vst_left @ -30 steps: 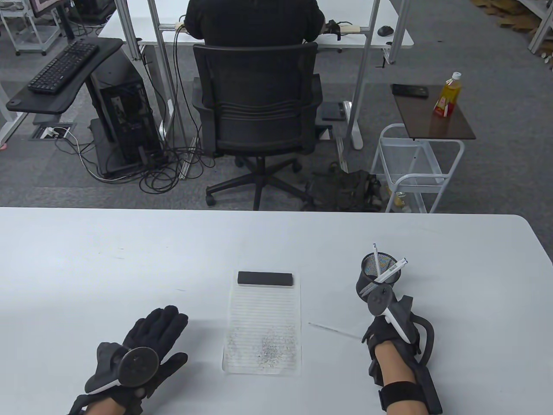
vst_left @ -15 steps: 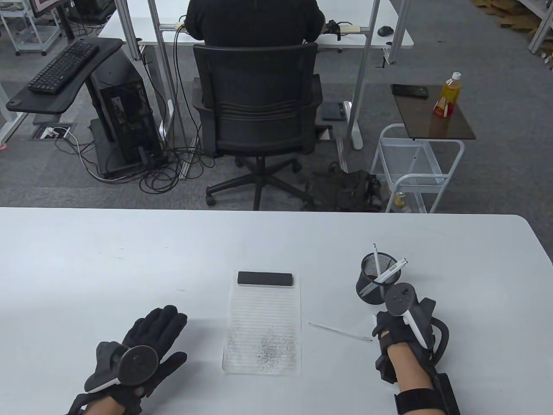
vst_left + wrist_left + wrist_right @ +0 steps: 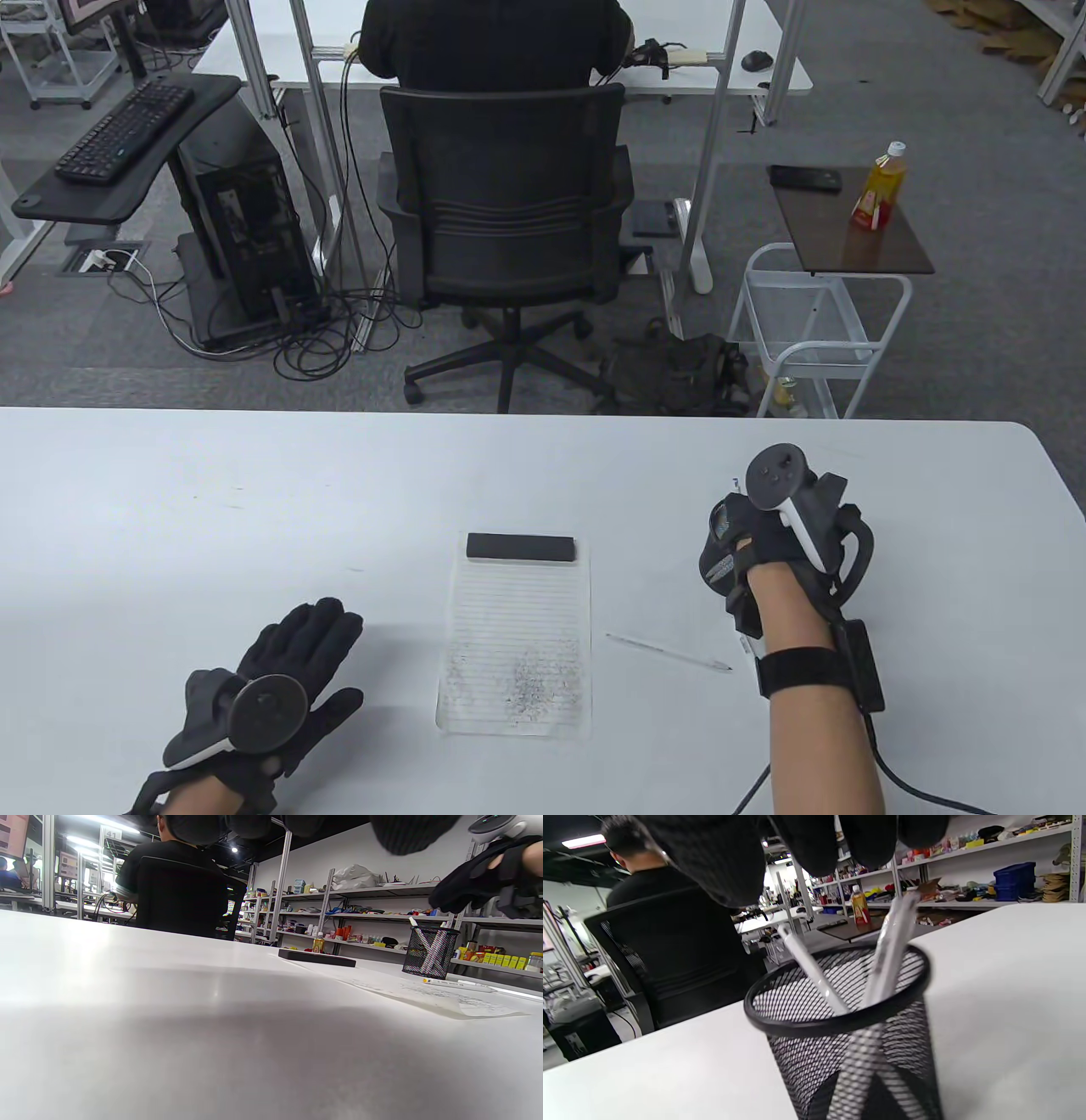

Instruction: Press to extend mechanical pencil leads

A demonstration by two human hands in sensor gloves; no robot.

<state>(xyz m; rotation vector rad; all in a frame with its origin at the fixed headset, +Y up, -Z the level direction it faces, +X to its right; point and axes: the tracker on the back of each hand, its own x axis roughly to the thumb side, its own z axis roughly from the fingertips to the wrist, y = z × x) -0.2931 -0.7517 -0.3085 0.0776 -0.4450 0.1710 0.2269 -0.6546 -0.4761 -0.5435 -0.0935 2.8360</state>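
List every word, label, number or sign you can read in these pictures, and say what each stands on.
"41": white tag high on the metal frame in the background, left wrist view.
Printed markings on the mechanical pencils in the mesh pen cup: too blurred to read.
Label on the yellow bottle on the side cart: too small to read.
Marks on the lined paper: scribble, no words.
Packaging on the background shelves: too small to read.
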